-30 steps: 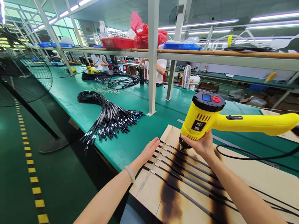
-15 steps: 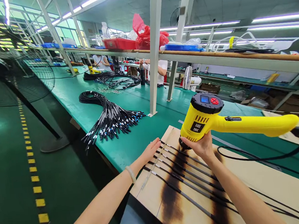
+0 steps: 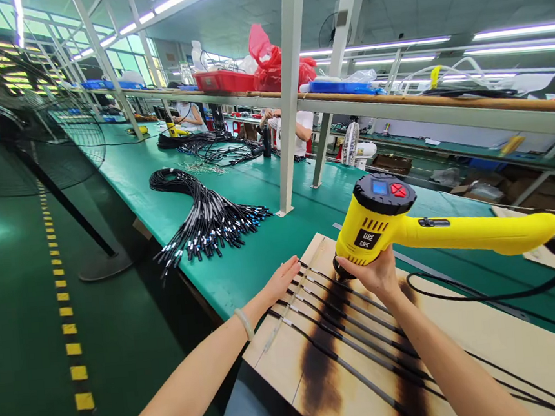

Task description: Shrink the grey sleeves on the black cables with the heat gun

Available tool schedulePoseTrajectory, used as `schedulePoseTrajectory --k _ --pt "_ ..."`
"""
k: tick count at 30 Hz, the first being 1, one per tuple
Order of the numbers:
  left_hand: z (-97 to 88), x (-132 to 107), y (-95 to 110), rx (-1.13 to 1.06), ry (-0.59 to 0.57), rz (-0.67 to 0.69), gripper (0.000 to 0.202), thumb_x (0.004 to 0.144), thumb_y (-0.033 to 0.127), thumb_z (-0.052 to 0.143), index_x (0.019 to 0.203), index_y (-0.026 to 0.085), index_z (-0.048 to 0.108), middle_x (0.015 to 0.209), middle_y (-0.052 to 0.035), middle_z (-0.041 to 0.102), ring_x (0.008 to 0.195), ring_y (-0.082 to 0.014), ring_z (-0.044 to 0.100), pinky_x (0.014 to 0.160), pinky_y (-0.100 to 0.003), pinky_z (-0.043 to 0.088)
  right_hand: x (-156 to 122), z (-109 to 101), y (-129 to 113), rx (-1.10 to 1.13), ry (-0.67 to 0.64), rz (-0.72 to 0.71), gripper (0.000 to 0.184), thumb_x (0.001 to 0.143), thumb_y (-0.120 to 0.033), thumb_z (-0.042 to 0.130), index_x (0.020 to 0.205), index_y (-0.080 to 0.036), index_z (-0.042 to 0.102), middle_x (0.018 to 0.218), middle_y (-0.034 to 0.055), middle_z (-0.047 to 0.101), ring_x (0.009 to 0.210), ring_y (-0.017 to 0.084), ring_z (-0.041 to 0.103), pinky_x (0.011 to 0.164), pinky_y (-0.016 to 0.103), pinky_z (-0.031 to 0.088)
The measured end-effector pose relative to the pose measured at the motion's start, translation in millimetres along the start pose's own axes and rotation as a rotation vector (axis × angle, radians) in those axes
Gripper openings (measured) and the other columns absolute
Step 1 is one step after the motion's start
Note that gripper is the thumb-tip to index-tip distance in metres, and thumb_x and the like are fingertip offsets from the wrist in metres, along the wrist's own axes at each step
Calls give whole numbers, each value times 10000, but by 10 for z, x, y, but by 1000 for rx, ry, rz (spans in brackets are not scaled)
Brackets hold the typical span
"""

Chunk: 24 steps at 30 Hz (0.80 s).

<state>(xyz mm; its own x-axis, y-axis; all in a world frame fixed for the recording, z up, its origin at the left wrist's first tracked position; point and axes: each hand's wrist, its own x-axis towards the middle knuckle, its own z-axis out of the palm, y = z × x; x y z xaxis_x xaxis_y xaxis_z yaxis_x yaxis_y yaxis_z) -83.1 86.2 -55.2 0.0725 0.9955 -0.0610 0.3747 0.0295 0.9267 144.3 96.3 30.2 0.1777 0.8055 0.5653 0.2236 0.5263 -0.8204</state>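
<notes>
only your view drifts; lower right, your curled right hand (image 3: 379, 275) keeps the gun (image 3: 381, 232) at the cables (image 3: 361, 377), left hand (image 3: 282, 281) flat by their ends.

Red bag (image 3: 269, 63) beside red tray (image 3: 225, 82)

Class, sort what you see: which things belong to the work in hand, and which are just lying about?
In the work:
- yellow heat gun, in the right hand
- cables, by the left hand
- scorched board

Apparently lying about:
- red tray
- red bag
- blue tray
</notes>
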Motion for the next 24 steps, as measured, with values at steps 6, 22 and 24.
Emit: schedulePoseTrajectory --k 6,22,24 --pt "4 -1 12 14 -4 0 813 789 723 373 1377 165 423 1455 -58 364 1381 -264 266 1168 -407 145 -6 -20 50 -51 -27 3 585 478 -385 829 949 -197 538 903 84 686 831 312 660 738 491 541" --pt "3 18 4 5 -1 -4 802 781 718 388 1367 172 435 1455 -55 366 1366 -249 304 1160 -379 186 -4 -82 128 0 -26 24 636 480 -400 829 991 -204 504 952 83 681 871 293 666 790 513 544" --pt "6 22 -9 -7 3 2 774 787 705 400 1360 186 445 1452 -47 374 1357 -243 325 1157 -374 198 -30 -139 129 -5 -37 27 642 479 -396 829 1000 -195 512 965 95 682 880 293 664 799 507 544"
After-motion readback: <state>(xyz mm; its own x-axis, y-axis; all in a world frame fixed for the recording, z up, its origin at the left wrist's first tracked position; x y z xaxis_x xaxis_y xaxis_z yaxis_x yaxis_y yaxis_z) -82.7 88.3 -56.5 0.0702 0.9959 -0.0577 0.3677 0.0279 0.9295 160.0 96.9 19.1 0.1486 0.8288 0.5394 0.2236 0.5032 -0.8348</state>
